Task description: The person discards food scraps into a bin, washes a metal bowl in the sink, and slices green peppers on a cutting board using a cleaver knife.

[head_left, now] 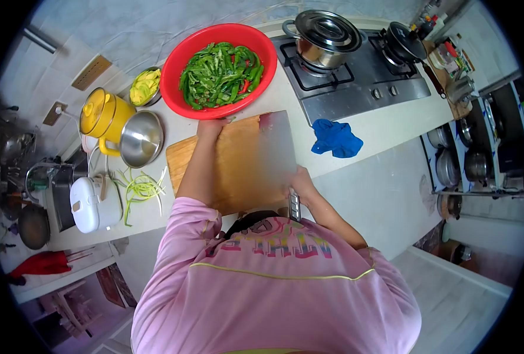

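Note:
My left hand (212, 126) is at the far edge of a wooden cutting board (232, 162), just under the near rim of a red basin (173, 94). Its fingers are mostly hidden, and I cannot tell what they grip. The basin is heaped with cut green peppers (220, 76) and a few red pieces. At the board's right edge, my right hand (301, 182) is closed around a cleaver (295, 207), whose metal handle with holes sticks out towards my body. A smooth grey surface, apparently its broad blade, covers the board's right side.
Left of the board are a steel bowl (141, 139), green peelings (139, 190), a yellow pot (105, 112), a white appliance (95, 203) and a bowl of yellow-green slices (145, 87). A blue cloth (336, 139) lies to the right, before a stove (356, 97) bearing a lidded pot (322, 50).

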A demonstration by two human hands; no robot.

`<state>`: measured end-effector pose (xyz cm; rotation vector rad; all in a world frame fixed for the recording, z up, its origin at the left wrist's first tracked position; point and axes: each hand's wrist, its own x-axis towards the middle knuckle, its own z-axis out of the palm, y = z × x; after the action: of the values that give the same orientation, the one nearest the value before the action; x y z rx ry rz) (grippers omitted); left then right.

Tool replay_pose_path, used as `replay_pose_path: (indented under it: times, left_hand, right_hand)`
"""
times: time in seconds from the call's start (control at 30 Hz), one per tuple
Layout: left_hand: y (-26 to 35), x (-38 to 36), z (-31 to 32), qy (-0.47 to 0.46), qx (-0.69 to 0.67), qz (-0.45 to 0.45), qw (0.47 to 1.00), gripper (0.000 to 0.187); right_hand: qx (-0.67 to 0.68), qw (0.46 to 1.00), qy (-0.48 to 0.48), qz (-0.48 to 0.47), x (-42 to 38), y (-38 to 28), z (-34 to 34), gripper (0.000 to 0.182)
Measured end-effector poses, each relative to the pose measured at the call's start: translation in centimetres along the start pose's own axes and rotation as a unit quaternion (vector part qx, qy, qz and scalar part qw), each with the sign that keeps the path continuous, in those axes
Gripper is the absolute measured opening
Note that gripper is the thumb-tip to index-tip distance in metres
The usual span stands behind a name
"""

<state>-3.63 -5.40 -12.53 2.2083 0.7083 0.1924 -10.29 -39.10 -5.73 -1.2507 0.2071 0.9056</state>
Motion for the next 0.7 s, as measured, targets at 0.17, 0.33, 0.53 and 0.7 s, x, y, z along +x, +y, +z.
replay_pose_path:
  times: [0.17,0.33,0.53,0.7]
  left_hand:
    - [2.5,-1.0,-1.1,-0.032,0.050,-0.038,0.998,0.053]
    - [1.3,-0.8,-0.2,0.023,0.047,0.036,0.998,0.050]
    - [4.6,-7.7,-4.0,0.096,0.119,0.253,0.955,0.017]
    - [10.4,-7.5,-8.3,0.155,0.113,0.236,0.953,0.015]
  right_hand:
    - [-0.004,1.000,0.003,-0.008,-0.2,-0.1,0.7,0.019]
    - [-0.008,1.000,-0.001,0.012,0.4,0.4,0.4,0.020]
    - [0.001,1.000,0.003,0.010,0.5,0.1,0.2,0.023]
    - [-0.004,1.000,-0.008,-0.012,0.7,-0.2,0.8,0.024]
